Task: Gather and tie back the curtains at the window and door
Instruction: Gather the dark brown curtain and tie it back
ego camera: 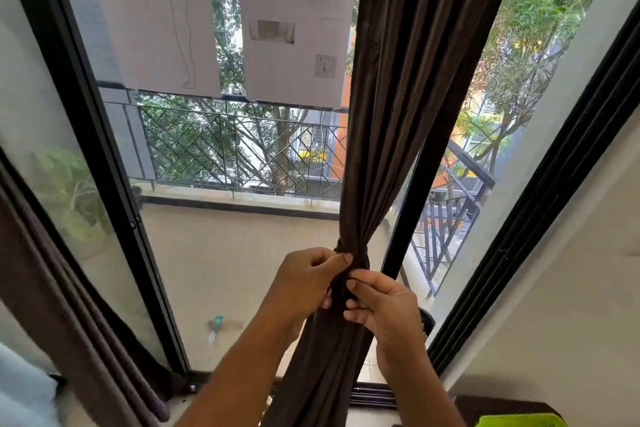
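Observation:
A dark brown curtain (398,97) hangs in front of the glass balcony door, gathered into a tight bunch at a knot (353,253) low in the middle. My left hand (306,284) pinches the fabric at the knot with thumb and fingers. My right hand (384,308) grips the bunched cloth just below and to the right of it. Both hands touch the same gathered section. Below my hands the curtain falls in loose folds to the door sill. A second brown curtain (59,305) hangs at the left edge.
The black door frame (104,163) runs up on the left, another black frame (554,204) on the right. Two paper sheets (294,21) are stuck on the glass. Outside lies a tiled balcony with a metal railing (235,146). A green object (519,421) sits at bottom right.

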